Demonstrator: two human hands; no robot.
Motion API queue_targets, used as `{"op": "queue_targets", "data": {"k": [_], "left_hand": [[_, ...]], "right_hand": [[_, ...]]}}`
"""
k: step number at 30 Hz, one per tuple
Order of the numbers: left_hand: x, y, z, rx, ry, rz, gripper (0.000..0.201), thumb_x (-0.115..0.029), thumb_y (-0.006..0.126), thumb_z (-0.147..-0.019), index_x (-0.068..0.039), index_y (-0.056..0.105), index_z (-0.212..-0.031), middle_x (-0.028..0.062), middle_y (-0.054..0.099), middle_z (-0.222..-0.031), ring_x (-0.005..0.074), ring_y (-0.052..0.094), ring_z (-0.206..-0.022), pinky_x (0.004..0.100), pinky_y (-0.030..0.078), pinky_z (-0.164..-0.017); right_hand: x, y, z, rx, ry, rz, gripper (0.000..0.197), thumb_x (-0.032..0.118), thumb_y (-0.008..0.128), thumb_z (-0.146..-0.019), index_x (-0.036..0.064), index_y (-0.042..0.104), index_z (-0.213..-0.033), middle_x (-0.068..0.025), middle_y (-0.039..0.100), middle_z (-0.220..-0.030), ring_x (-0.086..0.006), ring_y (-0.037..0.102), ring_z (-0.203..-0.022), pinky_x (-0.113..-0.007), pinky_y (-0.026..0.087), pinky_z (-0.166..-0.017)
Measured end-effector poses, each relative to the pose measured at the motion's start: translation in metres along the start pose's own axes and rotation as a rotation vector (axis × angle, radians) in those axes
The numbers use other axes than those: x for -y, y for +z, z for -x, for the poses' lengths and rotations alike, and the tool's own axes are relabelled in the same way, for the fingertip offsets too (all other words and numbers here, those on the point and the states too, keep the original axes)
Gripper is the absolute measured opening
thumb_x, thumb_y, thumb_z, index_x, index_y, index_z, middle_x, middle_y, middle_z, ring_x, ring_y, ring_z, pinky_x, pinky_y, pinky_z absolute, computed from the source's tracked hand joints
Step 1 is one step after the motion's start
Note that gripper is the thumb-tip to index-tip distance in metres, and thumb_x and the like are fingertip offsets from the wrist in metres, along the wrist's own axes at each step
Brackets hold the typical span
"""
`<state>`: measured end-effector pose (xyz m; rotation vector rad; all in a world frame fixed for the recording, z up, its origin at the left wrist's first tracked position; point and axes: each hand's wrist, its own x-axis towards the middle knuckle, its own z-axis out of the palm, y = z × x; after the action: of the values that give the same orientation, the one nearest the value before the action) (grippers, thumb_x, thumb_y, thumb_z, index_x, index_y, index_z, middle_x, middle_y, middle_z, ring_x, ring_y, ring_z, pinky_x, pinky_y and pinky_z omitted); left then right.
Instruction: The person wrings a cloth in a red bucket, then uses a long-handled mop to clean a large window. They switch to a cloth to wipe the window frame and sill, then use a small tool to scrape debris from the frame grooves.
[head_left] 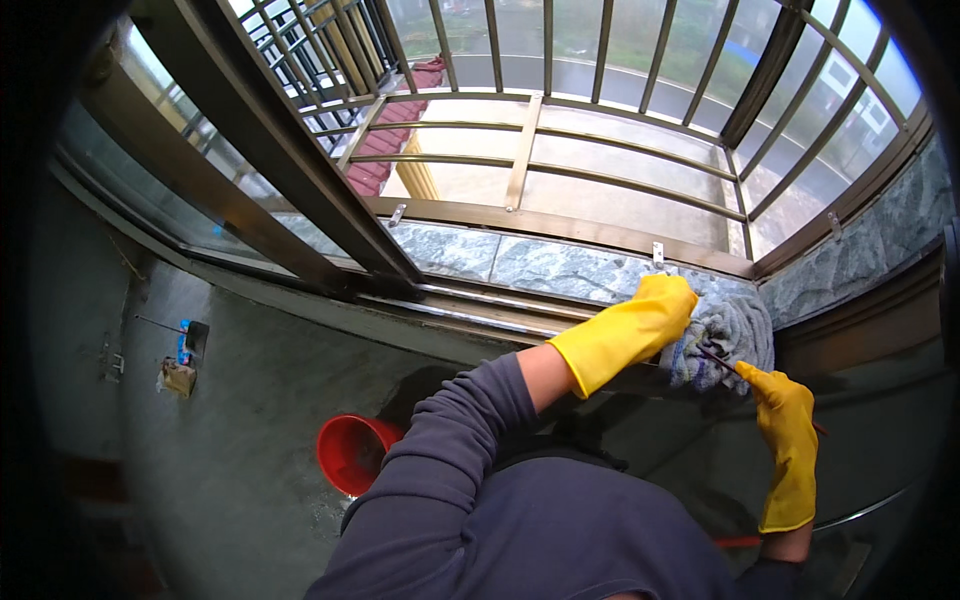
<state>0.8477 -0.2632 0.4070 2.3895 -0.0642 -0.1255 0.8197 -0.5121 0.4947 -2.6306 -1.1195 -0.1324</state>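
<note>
One grey-blue cleaning cloth (725,340), bunched on the stone window sill (560,268) at the right-hand corner of the window frame, against the metal track. Judged soft, limp and light, likely damp and a little slippery under rubber; best taken by a gathered fold on top, or pressed flat under the palm. Two yellow rubber gloves, one per hand. Left hand (660,305): laid over the left side of the cloth, fingers curled down onto it, pressing rather than pinching. Right hand (775,395): fingers closed around one thin dark stick-like tool (718,359), its tip poking into the folds of the cloth; what kind of tool cannot be told. One red bucket (352,452) on the grey floor (230,480) below, well apart from the cloth. One small scraper-like tool with blue handle (190,338) and one small brownish block (180,377) by the left wall. One metal security grille (540,150) outside the window, with many bars.
</note>
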Motion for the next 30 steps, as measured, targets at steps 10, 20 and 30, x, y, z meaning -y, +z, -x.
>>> {"op": "queue_targets", "data": {"k": [10, 20, 30], "left_hand": [[0.02, -0.189, 0.171, -0.607, -0.064, -0.064, 0.01, -0.013, 0.059, -0.09, -0.004, 0.06, -0.094, 0.0157, 0.062, -0.081, 0.0298, 0.062, -0.072, 0.036, 0.047, -0.066], [0.082, -0.149, 0.236, -0.565, 0.048, -0.186, 0.022, -0.005, 0.065, -0.08, -0.005, 0.068, -0.102, 0.0162, 0.065, -0.101, 0.0346, 0.061, -0.094, 0.0399, 0.049, -0.083], [0.107, -0.126, 0.243, -0.739, -0.018, -0.017, 0.02, -0.003, 0.063, -0.085, -0.005, 0.067, -0.105, 0.0112, 0.065, -0.108, 0.0274, 0.06, -0.103, 0.0343, 0.046, -0.091]], "right_hand": [[0.08, 0.062, -0.083, -0.013, -0.432, 0.113, 0.045, 0.01, 0.057, -0.079, 0.0285, 0.063, -0.12, -0.0027, 0.054, -0.068, -0.0253, 0.056, -0.058, -0.04, 0.043, -0.052], [0.125, 0.108, -0.101, 0.276, -0.391, 0.088, 0.047, 0.013, 0.053, -0.086, 0.029, 0.055, -0.13, -0.0084, 0.058, -0.079, -0.0293, 0.061, -0.065, -0.041, 0.049, -0.057], [-0.011, 0.015, -0.024, 0.197, -0.039, 0.167, 0.037, 0.007, 0.06, -0.081, 0.0228, 0.068, -0.114, -0.0106, 0.063, -0.077, -0.0307, 0.064, -0.071, -0.038, 0.051, -0.061]]}}
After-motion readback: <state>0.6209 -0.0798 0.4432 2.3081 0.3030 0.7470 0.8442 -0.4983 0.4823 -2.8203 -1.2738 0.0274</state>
